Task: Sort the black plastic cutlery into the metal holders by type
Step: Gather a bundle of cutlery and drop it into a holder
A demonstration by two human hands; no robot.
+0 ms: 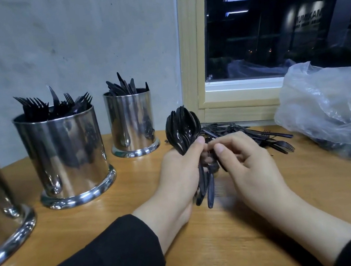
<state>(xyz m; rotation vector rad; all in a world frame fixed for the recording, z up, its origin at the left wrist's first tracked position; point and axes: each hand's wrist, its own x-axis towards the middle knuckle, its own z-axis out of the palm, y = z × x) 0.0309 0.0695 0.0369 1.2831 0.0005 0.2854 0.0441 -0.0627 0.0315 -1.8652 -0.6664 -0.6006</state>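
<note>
Head view, frame centre: both forearms reaching in from the bottom edge over the desk (219, 235). Left hand (179, 175) curled tight around a bundle of black spoons (182, 127), bowls up. Right hand (246, 163) close beside it, fingers bent, pinching at the spoon handles. Forks holder (65, 156) and knives holder (132, 123) at left; loose cutlery pile (259, 136) right of centre.
</note>
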